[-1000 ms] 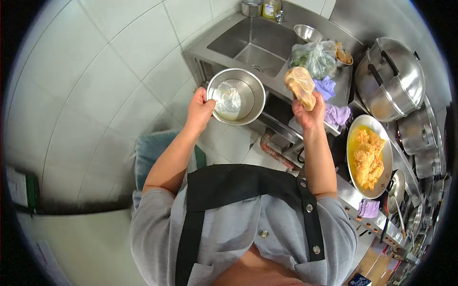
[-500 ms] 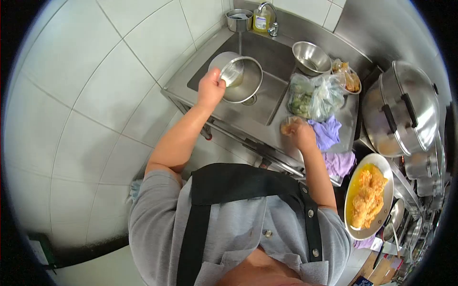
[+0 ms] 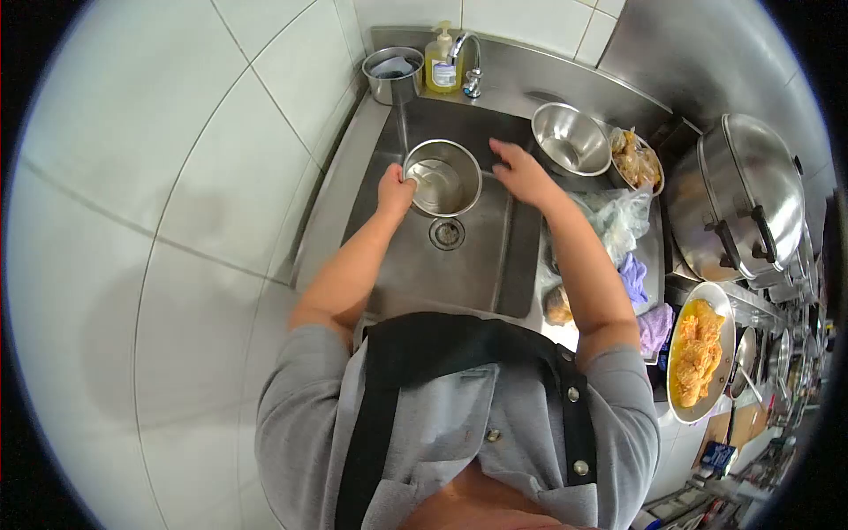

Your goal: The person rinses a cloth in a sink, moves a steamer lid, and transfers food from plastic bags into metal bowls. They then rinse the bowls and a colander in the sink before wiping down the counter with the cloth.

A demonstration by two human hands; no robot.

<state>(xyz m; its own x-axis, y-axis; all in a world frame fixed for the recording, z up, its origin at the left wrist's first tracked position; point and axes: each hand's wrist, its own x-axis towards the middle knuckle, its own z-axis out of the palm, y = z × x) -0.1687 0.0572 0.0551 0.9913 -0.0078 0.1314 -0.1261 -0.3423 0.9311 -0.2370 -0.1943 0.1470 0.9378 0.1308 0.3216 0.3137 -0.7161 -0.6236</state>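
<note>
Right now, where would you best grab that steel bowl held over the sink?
By its thin rim, from the left, as the left hand does. The steel bowl is round, smooth and handleless, mouth up over the sink.

The right hand [image 3: 521,172] has dropped its bag and now reaches over the sink [image 3: 415,265].

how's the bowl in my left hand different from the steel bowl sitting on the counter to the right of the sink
The held bowl hangs over the sink basin, gripped at its rim by the left hand; the counter bowl rests on the counter with no hand on it. The held bowl looks deeper and steeper-sided, while the counter bowl looks wider and shallower. Both are shiny steel, upright, with no food seen inside.
</note>
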